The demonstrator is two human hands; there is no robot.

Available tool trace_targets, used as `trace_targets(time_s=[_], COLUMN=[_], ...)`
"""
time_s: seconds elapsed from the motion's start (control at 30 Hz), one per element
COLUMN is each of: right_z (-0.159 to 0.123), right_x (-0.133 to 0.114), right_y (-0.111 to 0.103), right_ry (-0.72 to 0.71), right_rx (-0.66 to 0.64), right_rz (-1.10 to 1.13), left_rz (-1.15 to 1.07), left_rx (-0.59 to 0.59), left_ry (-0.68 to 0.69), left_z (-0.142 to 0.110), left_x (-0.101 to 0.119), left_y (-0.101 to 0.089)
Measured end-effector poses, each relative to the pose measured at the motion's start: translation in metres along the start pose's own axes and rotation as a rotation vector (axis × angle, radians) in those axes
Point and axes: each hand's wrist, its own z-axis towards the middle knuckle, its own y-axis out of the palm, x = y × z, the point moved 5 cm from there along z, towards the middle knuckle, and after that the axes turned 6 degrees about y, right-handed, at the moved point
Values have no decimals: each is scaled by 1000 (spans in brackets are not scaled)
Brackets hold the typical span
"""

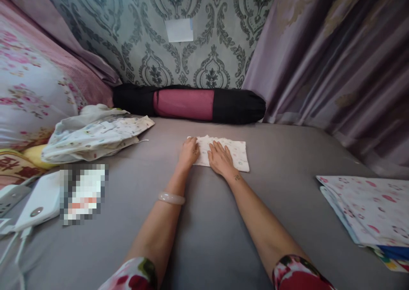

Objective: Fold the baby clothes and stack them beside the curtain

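Note:
A small white cloth (239,153) with a faint coloured print lies folded into a flat rectangle on the grey sheet (204,239). At its left end my left hand (190,150) has its fingers bent close together on the edge; the fingertips are partly hidden. My right hand (222,158) rests palm down on the middle of the cloth, fingers stretched out and a little apart. The cloth's upper edge looks slightly ruffled between the hands.
A black and pink rolled bag (183,104) lies along the wall. Crumpled printed clothes (96,132) are at left, near a white power bank (40,200) with cables and a blurred-out item (84,194). Folded printed fabric (367,209) lies at right. Curtains (306,59) hang beside the bed.

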Motion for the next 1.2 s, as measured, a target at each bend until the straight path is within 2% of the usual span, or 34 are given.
trace_targets(time_s=[0.13,0.4,0.5,0.6,0.73,0.93,1.2], right_z=[-1,0,6,16,27,28,30], right_x=[0,3,0,-9,-19,-18,-18], right_y=[1,1,-1,-5,4,18,17], right_ry=[11,8,25,17,29,48,65], right_rx=[-2,-42,-87,-77,-81,-39,-74], right_rz=[-6,-38,-49,-55,-45,-72,-70], left_rz=[-34,-81,-94,-114,-122,-100,-129], left_rx=[14,5,20,38,34,24,33], left_ry=[-98,-263,-275,-278,-298,-334,-372], left_z=[-2,-1,-1,-1,-2,-2,-3], left_x=[-22,-43,-46,-47,-47,-50,-54], left_y=[-2,-8,-10,-12,-14,-14,-18])
